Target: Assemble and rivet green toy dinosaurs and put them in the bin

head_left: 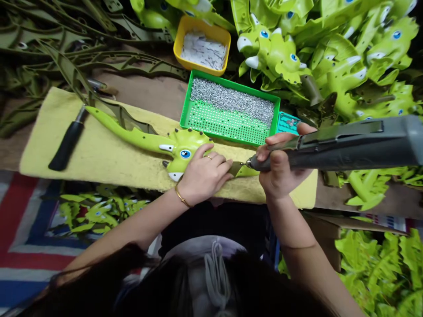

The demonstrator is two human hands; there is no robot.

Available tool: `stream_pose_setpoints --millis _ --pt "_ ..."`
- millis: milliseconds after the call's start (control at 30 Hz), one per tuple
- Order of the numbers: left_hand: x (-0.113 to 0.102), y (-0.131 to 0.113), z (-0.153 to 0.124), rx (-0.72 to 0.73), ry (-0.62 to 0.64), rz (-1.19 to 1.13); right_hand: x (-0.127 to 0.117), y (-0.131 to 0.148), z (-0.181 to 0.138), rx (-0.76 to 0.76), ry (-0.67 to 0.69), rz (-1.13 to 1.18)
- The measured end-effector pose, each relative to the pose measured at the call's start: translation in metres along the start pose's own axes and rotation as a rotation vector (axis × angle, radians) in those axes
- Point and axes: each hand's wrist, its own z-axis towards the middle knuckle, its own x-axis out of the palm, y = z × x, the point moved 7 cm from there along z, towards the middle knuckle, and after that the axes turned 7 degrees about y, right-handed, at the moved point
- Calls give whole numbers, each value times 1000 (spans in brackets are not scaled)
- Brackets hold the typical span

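Observation:
A lime-green plastic dinosaur toy (145, 141) with a horned head and blue eye lies lengthwise on a yellow cloth (112, 169). My left hand (206, 174) is closed over the toy just right of its head, pressing it down near a dark olive piece (236, 168). My right hand (280, 176) grips a grey electric screwdriver (350, 143), held almost level. Its tip meets the toy near the olive piece, just right of my left fingers. Whether a screw sits under the tip is too small to tell.
Beyond the cloth stand a green tray (228, 137) of screws and a yellow tub (177, 56) of whitish pieces. A black-handled hammer (67, 145) lies at left. Olive strips (132, 61) are heaped behind it, and green dinosaur parts (274, 53) pile up at right.

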Motion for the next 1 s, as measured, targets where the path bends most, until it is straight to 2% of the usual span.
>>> stream_pose_setpoints --millis 167,333,500,567,633,667,733,833,900,933,1000 --pt "2 1 0 -16 34 8 5 -13 -6 20 90 50" --pt "2 2 2 -31 63 -27 7 -7 -16 5 167 -27" --pt "0 0 5 -12 96 -29 11 -1 24 -36 17 -20" --pt "-6 -2 2 1 87 -33 15 -9 44 -74 -55 -28" --pt "-19 1 -9 -17 0 -52 20 -28 56 -51 -94 -92" --pt "-27 6 -19 -57 -76 -71 22 -38 59 -25 -109 -132" --pt "-42 26 -47 -235 -269 -115 24 -56 59 11 -131 -166" --pt "-46 68 -103 -655 -473 -258 23 -68 54 13 -170 -133" --pt "-28 91 -128 -886 -440 -569 22 -71 51 3 -178 -109" --pt "-14 97 -132 -949 -369 -788 22 -72 50 -3 -182 -107" --pt "8 95 -129 -983 -195 -1193 22 -73 52 -5 -173 -105"
